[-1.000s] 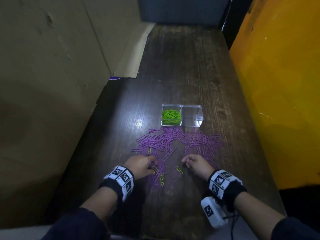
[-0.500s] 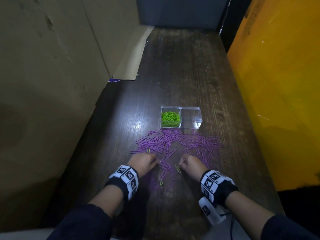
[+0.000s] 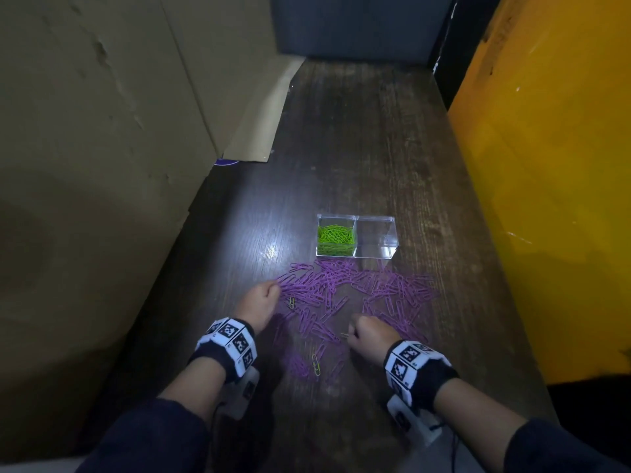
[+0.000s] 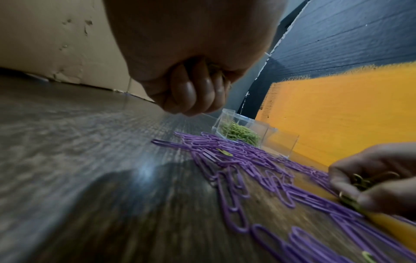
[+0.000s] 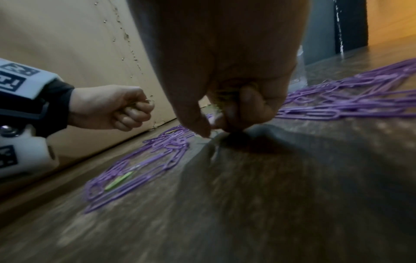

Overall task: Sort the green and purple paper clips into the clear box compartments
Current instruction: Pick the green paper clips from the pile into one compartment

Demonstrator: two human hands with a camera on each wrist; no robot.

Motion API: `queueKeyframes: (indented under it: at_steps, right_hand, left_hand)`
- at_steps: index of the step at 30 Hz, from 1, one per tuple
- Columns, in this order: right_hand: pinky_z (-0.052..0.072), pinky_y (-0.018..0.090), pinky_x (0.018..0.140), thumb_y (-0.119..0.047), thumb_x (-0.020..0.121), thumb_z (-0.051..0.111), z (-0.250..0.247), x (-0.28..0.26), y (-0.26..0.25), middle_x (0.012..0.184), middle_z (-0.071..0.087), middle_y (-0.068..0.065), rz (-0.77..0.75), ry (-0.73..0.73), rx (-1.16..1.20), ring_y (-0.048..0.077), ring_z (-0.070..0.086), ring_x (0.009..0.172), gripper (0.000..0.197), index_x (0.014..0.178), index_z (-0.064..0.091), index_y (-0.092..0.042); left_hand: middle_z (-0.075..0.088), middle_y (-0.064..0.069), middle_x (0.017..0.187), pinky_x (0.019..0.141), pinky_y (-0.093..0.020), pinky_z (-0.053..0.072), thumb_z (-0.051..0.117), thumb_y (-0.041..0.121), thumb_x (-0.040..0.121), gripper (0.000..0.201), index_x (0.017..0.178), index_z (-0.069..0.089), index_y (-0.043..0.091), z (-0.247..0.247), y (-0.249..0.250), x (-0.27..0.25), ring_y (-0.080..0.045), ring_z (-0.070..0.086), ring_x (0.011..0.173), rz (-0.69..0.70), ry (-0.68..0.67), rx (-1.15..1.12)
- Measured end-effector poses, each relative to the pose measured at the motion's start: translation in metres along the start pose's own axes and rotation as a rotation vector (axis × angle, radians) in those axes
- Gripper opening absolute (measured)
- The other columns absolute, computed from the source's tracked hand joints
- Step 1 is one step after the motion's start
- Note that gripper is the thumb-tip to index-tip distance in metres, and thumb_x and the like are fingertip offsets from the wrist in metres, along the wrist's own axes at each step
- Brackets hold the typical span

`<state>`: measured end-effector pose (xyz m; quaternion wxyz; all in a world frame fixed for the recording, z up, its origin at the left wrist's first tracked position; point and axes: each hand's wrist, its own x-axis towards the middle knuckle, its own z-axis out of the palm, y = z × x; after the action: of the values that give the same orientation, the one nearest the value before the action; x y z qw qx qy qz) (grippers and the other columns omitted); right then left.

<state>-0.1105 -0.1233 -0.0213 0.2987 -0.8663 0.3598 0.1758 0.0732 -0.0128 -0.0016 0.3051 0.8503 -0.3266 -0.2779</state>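
The clear box (image 3: 356,256) stands mid-table; its left compartment holds green paper clips (image 3: 336,238) and its right compartment (image 3: 375,237) looks empty. Purple clips (image 3: 358,291) lie scattered in front of it. One loose green clip (image 3: 291,302) lies near my left hand and another (image 3: 316,365) lies between my wrists. My left hand (image 3: 275,288) is a fist at the pile's left edge, and green clips (image 4: 216,73) show inside its curled fingers. My right hand (image 3: 351,331) pinches a green clip (image 5: 216,107) just above the table and holds more in its palm.
A cardboard wall (image 3: 102,165) runs along the left edge of the dark wooden table (image 3: 358,148). On the right stands an orange wall (image 3: 546,199). The table's far half and the near strip by my wrists are bare.
My left hand moved forward and left to the pile's left edge. The green clip that lay by my right fingertips is now pinched in them. The head view shifted slightly.
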Motion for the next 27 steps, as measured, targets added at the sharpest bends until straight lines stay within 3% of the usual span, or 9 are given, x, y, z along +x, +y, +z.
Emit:
queueKeyframes:
  at_steps: [4,7,9,10,12,15,20,24,27]
  right_hand:
    - [0.030,0.023,0.063,-0.011,0.088,0.050,-0.015,0.007,0.009,0.077,0.055,0.003,-0.016,0.086,0.245,0.016,0.050,0.074,0.027,0.066,0.039,-0.023]
    - [0.040,0.022,0.067,-0.001,0.088,0.046,-0.025,0.019,0.004,0.061,0.056,-0.003,-0.032,0.078,0.431,0.006,0.053,0.059,0.024,0.075,0.045,-0.021]
    - [0.043,0.020,0.068,0.004,0.086,0.043,-0.025,0.029,-0.005,0.060,0.055,-0.005,-0.044,0.050,0.431,-0.004,0.053,0.052,0.025,0.091,0.054,-0.017]
    - [0.044,0.019,0.071,0.004,0.085,0.043,-0.024,0.034,-0.011,0.065,0.060,-0.002,-0.063,0.032,0.395,-0.004,0.057,0.058,0.032,0.105,0.057,-0.017]
    - [0.046,0.026,0.084,-0.007,0.088,0.043,-0.020,0.042,-0.026,0.097,0.069,0.007,-0.130,-0.007,0.183,0.015,0.065,0.090,0.048,0.132,0.047,-0.026]
    - [0.046,0.035,0.088,-0.026,0.096,0.036,-0.018,0.046,-0.051,0.123,0.060,0.014,-0.255,-0.024,-0.249,0.030,0.058,0.110,0.050,0.143,0.025,-0.041]
    - [0.047,0.039,0.090,-0.030,0.099,0.029,-0.025,0.058,-0.056,0.123,0.059,0.015,-0.267,-0.018,-0.436,0.031,0.059,0.109,0.047,0.143,0.021,-0.040]
    - [0.046,0.036,0.092,-0.024,0.096,0.036,-0.037,0.055,-0.034,0.124,0.060,0.012,-0.170,-0.018,-0.276,0.029,0.059,0.111,0.045,0.140,0.035,-0.033]
    - [0.045,0.031,0.087,-0.019,0.093,0.045,-0.031,0.042,-0.019,0.107,0.066,0.013,-0.171,-0.008,0.003,0.026,0.061,0.103,0.021,0.104,0.062,-0.013]
  left_hand:
    - [0.061,-0.011,0.086,0.071,-0.024,0.035,0.038,0.026,0.099,0.036,0.090,0.065,0.003,-0.008,-0.006,0.000,-0.026,0.059,0.090,-0.019,-0.038,-0.027]
    - [0.065,-0.014,0.105,0.085,-0.031,0.043,0.038,0.016,0.099,0.027,0.094,0.063,0.006,-0.002,-0.015,0.011,-0.033,0.059,0.106,-0.060,-0.098,-0.068]
    - [0.065,-0.014,0.103,0.081,-0.028,0.041,0.038,0.018,0.099,0.027,0.097,0.063,0.009,0.002,-0.014,0.015,-0.033,0.059,0.105,-0.081,-0.127,0.012]
    - [0.066,-0.014,0.102,0.078,-0.026,0.041,0.039,0.024,0.099,0.029,0.098,0.064,0.010,0.004,-0.013,0.017,-0.031,0.061,0.102,-0.088,-0.133,0.089]
    - [0.068,-0.014,0.101,0.075,-0.027,0.042,0.044,0.039,0.095,0.035,0.098,0.064,0.010,0.011,-0.009,0.019,-0.030,0.063,0.097,-0.089,-0.124,0.276]
    - [0.068,-0.011,0.103,0.078,-0.029,0.047,0.055,0.046,0.086,0.036,0.096,0.063,0.013,0.021,-0.003,0.017,-0.028,0.063,0.100,-0.065,-0.093,0.469]
    - [0.069,-0.008,0.104,0.079,-0.030,0.048,0.055,0.042,0.087,0.032,0.093,0.064,0.013,0.019,-0.004,0.019,-0.025,0.063,0.101,-0.057,-0.086,0.555]
    - [0.067,-0.015,0.101,0.077,-0.030,0.046,0.044,0.034,0.092,0.028,0.088,0.060,0.011,0.006,-0.006,0.016,-0.029,0.063,0.095,-0.110,-0.144,0.391]
    - [0.063,-0.024,0.110,0.081,-0.032,0.045,0.037,0.024,0.095,0.031,0.102,0.059,0.004,-0.004,-0.008,0.011,-0.034,0.059,0.102,-0.112,-0.097,0.303]
